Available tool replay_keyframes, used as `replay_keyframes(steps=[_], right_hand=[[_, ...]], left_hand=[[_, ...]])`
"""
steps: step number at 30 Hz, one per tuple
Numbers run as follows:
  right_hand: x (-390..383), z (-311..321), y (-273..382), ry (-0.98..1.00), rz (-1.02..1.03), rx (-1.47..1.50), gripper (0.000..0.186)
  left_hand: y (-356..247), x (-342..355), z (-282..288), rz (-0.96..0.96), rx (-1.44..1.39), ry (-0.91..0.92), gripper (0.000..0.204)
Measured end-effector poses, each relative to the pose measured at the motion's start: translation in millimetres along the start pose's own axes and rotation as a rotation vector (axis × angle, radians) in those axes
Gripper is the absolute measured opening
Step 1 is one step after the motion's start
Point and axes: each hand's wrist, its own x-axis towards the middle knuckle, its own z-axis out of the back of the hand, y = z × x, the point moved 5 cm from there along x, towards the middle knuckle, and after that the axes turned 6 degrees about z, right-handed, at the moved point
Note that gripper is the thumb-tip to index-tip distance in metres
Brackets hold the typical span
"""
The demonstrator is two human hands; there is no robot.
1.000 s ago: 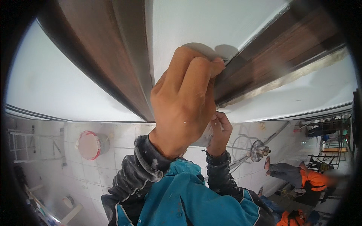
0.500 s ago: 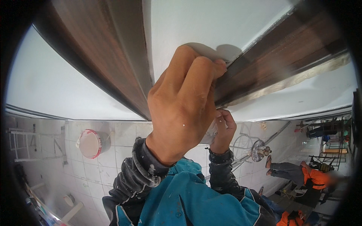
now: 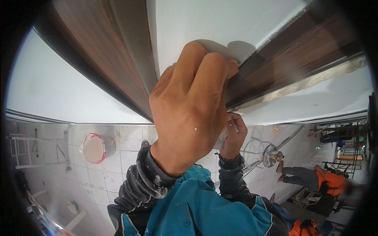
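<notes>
My left hand (image 3: 189, 106) is raised close in front of me, fingers bent and closed against the seam between a white wall strip (image 3: 220, 23) and a dark brown wood-grain trim (image 3: 291, 55). Its fingertips are mostly hidden behind the knuckles, so whatever they grip does not show. Lower and farther back, my right hand (image 3: 234, 137) has its fingers curled around a crumpled whitish piece (image 3: 221, 139), partly covered by my left hand; I cannot tell if it is cloth or plastic. Another brown wood-grain trim (image 3: 90, 47) runs down on the left.
Pale masking strip (image 3: 307, 83) edges the right trim. On the tiled floor stand a white bucket (image 3: 94, 148) with a red-stained rim, a metal-legged stand (image 3: 271, 155) and a ladder-like frame (image 3: 37, 151). People in orange tops (image 3: 330, 181) are at lower right.
My left hand has shifted slightly up and to the left along the seam, fingers still bent. The right hand stays nearly in place with the whitish piece.
</notes>
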Motion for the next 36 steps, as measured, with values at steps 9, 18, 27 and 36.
replay_keyframes(steps=[9,18,27,36], right_hand=[[6.8,-1.5,-1.3,0.014,0.012,-0.002,0.014],[8.1,-3.5,-2.2,0.011,0.030,-0.011,0.013],[9.5,-1.6,-6.0,0.003,-0.005,0.044,0.012],[10.3,9.2,-8.3,-0.025,-0.026,-0.033,0.015]], left_hand=[[1.1,3.5,-0.2,0.025,0.030,0.019,0.015],[8.0,-2.9,-3.0,-0.029,0.040,0.023,0.015],[16.4,-1.3,1.3,0.098,-0.199,-0.022,0.017],[12.9,4.3,-9.0,0.197,-0.222,-0.093,0.013]])
